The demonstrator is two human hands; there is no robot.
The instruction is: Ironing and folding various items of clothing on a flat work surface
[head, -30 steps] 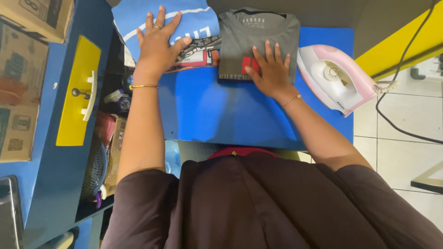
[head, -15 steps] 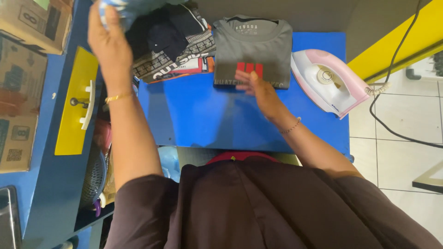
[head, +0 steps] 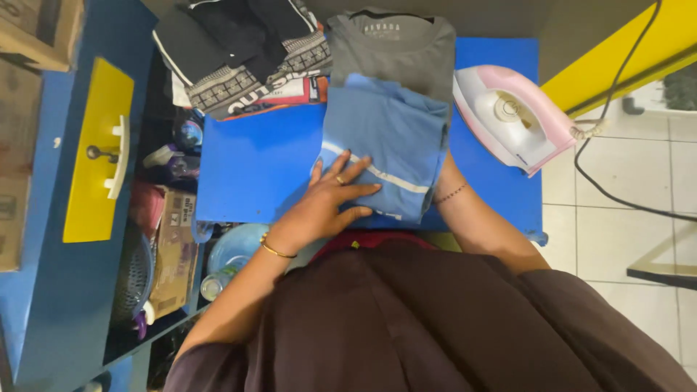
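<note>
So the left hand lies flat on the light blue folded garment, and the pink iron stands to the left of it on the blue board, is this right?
Not quite. The head view shows the pink iron to the right of the light blue folded garment, not the left. The left hand does lie flat on it, on the blue board.

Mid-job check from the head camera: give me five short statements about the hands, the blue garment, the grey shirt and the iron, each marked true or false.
1. The left hand lies flat on the light blue garment. True.
2. The right hand is gripping the iron. False: nobody touches the iron; the right hand is hidden under the blue garment, only its wrist shows.
3. The blue garment partly covers the grey shirt. True.
4. The iron sits left of the garments. False: it sits to their right, on the blue board.
5. A pile of dark patterned clothes lies left of the grey shirt. True.
</note>
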